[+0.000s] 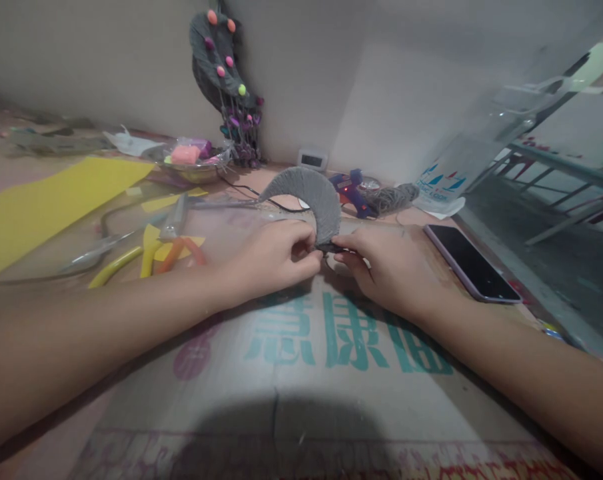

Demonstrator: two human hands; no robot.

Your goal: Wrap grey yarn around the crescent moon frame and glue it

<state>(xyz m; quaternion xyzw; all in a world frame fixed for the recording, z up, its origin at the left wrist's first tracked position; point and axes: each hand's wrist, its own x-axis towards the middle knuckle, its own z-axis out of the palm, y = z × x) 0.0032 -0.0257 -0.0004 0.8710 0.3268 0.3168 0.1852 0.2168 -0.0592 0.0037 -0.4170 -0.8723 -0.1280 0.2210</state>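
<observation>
A grey yarn-wrapped crescent (pixel 311 193) stands on edge over a flattened cardboard sheet (pixel 331 373) with teal printed characters. My left hand (pixel 276 257) is closed around the crescent's lower tip from the left. My right hand (pixel 386 263) pinches the same tip from the right, fingers pressed together on the dark end of the wrapping. The two hands almost touch each other at the tip. The crescent's other end points up and to the left.
A black phone (pixel 468 262) lies right of my right hand. Behind are a blue glue gun (pixel 351 190), a ball of grey yarn (pixel 394 197), pliers with yellow and orange handles (pixel 151 250), yellow foam sheet (pixel 46 203), a bowl of pom-poms (pixel 191 160) and a hanging grey decoration (pixel 226 80).
</observation>
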